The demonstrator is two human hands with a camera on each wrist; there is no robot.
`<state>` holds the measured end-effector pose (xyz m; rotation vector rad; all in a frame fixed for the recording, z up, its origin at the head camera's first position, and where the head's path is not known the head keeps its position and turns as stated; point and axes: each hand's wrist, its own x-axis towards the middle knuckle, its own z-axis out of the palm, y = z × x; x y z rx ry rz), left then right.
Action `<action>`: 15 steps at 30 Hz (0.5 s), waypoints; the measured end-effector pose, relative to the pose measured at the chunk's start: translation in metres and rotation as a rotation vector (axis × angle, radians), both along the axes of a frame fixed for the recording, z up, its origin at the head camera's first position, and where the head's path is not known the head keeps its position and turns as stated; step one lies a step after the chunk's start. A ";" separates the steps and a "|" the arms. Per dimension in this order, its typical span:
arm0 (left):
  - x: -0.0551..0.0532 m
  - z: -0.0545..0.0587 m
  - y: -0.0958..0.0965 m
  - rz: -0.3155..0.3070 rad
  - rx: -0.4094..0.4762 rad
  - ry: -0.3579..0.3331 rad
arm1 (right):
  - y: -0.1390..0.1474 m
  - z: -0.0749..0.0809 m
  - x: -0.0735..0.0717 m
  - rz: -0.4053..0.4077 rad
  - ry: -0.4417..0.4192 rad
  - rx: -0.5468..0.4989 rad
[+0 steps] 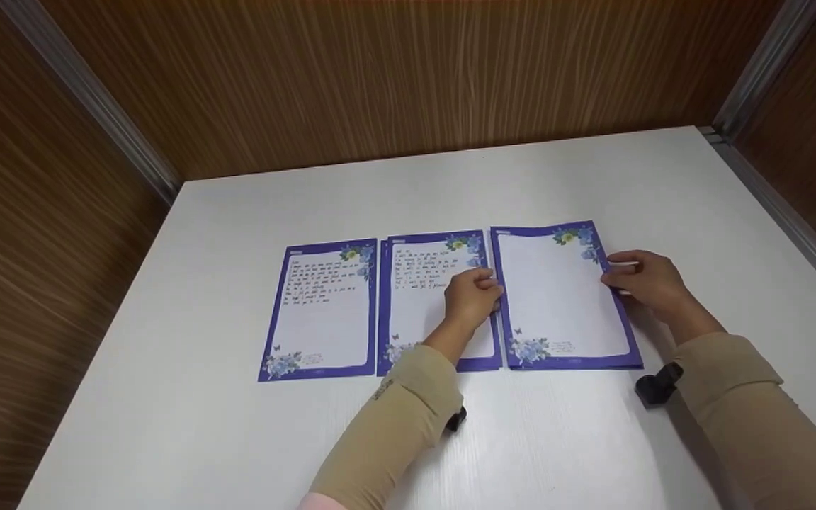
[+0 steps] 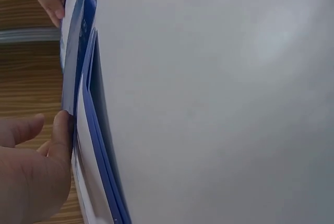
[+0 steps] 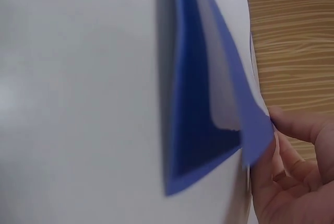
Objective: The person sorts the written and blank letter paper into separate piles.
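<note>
A sheet of purple-bordered, flower-printed letter paper (image 1: 557,297) lies at the right of a row, its middle blank. Its right edge is pinched between the thumb and fingers of my right hand (image 1: 649,283); in the right wrist view that hand (image 3: 295,166) holds a raised corner, with another purple-bordered sheet (image 3: 203,145) beneath. My left hand (image 1: 470,297) is at the sheet's left edge, over the middle letter sheet (image 1: 436,319). In the left wrist view, a finger of the left hand (image 2: 36,172) touches the paper edge, its thumb standing apart.
A third letter sheet (image 1: 323,326), with handwriting like the middle one, lies at the left of the row. All rest on a white table (image 1: 188,425). Wood-grain panels (image 1: 415,85) stand behind and beside it. Black devices (image 1: 656,388) sit at the wrists.
</note>
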<state>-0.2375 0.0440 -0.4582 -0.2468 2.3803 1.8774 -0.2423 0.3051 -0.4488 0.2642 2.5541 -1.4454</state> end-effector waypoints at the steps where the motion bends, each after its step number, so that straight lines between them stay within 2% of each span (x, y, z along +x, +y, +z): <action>1: 0.000 0.000 0.000 -0.001 -0.008 0.000 | 0.000 0.000 0.000 -0.002 0.001 0.003; 9: 0.005 0.005 0.000 -0.029 -0.107 0.001 | -0.001 0.001 0.001 -0.024 0.011 0.044; 15: 0.006 0.005 -0.002 -0.020 -0.048 -0.014 | 0.000 0.001 0.002 -0.060 0.000 0.056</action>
